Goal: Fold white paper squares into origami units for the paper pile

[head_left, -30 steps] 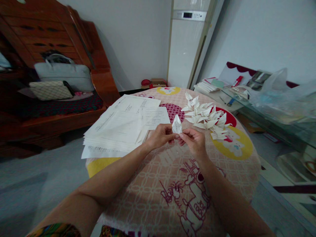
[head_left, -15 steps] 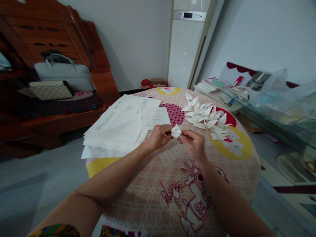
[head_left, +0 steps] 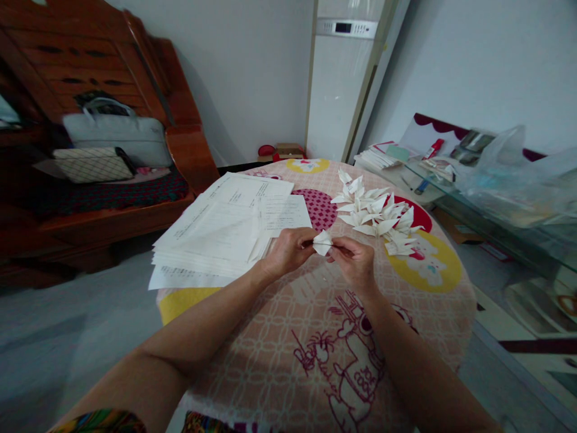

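Observation:
A small folded piece of white paper (head_left: 323,242) is held above the middle of the round table. My left hand (head_left: 292,248) pinches its left side, and my right hand (head_left: 355,261) pinches its right side between thumb and fingers. Just beyond my right hand lies a cluster of folded paper cranes (head_left: 376,210) with pointed wings. To the left, close to my left hand, a stack of printed paper sheets (head_left: 216,228) spreads over the table.
A patterned pink tablecloth (head_left: 270,361) covers the round table. On the right stands a glass-shelved side table (head_left: 487,210) with a clear plastic bag (head_left: 500,174) on it. A wooden bench (head_left: 189,144) with bags is at left; a tall white air conditioner (head_left: 336,90) stands behind.
The folded paper has turned slightly between my fingers and now shows a different face. Both hands stay almost in the same place.

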A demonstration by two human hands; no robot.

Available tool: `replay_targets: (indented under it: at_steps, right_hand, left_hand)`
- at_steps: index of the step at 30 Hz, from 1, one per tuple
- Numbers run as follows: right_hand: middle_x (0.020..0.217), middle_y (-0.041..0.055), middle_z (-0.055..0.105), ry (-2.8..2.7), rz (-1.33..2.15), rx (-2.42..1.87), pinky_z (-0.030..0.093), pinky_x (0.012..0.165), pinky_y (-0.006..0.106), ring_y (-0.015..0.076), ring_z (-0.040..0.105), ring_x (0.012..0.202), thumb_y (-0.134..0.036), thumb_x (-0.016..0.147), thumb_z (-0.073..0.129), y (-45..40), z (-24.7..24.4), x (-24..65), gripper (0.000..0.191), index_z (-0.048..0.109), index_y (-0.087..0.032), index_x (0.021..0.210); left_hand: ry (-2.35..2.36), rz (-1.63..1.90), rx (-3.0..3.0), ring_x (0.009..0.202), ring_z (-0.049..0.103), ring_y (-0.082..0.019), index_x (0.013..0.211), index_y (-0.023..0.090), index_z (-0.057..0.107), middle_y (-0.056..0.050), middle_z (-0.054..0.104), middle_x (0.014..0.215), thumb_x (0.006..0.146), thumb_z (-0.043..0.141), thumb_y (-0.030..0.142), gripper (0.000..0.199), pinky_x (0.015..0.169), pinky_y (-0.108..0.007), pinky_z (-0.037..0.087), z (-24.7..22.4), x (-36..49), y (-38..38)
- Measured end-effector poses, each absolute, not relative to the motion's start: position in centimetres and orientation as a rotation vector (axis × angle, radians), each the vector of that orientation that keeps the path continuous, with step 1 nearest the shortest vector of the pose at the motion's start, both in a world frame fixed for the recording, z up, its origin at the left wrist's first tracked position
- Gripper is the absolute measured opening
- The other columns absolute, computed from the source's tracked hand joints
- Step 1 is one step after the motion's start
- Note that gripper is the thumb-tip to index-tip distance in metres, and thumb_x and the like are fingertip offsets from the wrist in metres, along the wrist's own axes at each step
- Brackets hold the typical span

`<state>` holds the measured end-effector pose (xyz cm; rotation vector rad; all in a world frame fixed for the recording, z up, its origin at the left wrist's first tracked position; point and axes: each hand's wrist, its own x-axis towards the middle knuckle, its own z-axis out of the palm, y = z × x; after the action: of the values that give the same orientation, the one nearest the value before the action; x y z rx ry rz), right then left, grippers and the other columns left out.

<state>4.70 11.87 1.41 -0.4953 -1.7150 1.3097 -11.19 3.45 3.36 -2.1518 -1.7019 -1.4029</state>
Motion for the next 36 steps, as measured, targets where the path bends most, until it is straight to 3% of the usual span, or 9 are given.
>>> replay_targets:
  at_steps: [18,23,27,36]
  right_hand:
    - [0.074,0.0026,0.074,-1.68,1.318,-0.505,0.058,0.051,0.024,0.0145,0.068,0.056,-0.027,0.073,0.074,11.75,1.59,4.74,0.012,0.076,-0.019,0.081]
    - [0.073,0.003,0.074,-1.687,1.252,-0.524,0.058,0.051,0.026,0.0147,0.067,0.055,-0.03,0.074,0.073,11.84,1.66,4.72,0.014,0.075,-0.018,0.082]
    - [0.073,0.0029,0.074,-1.664,1.213,-0.551,0.058,0.05,0.026,0.0152,0.067,0.055,-0.031,0.075,0.073,11.84,1.71,4.73,0.015,0.075,-0.019,0.082]
    - [0.068,0.0018,0.073,-1.605,1.202,-0.578,0.059,0.049,0.027,0.0162,0.068,0.054,-0.033,0.074,0.074,11.73,1.67,4.63,0.017,0.075,-0.018,0.082]
  left_hand:
    - [-1.788,-1.434,-2.13,0.055,0.053,-0.007,0.07,0.014,0.063,0.002,0.06,0.062,0.085,0.061,0.017,0.015,0.052,-0.015,0.039,3.13,-11.23,3.51]
    - [-1.814,-1.583,-2.141,0.064,0.063,-0.01,0.09,0.014,0.067,-0.002,0.068,0.075,0.087,0.063,0.022,0.01,0.06,-0.018,0.051,3.23,-10.93,3.5]
    - [-1.771,-1.818,-2.086,0.078,0.068,-0.012,0.106,0.015,0.062,-0.005,0.07,0.092,0.083,0.069,0.021,0.025,0.072,-0.023,0.058,3.21,-10.62,3.61]
    - [-1.763,-1.803,-1.957,0.068,0.065,-0.009,0.085,0.015,0.058,0.0,0.064,0.078,0.08,0.072,0.015,0.015,0.066,-0.02,0.057,3.29,-10.52,3.5]
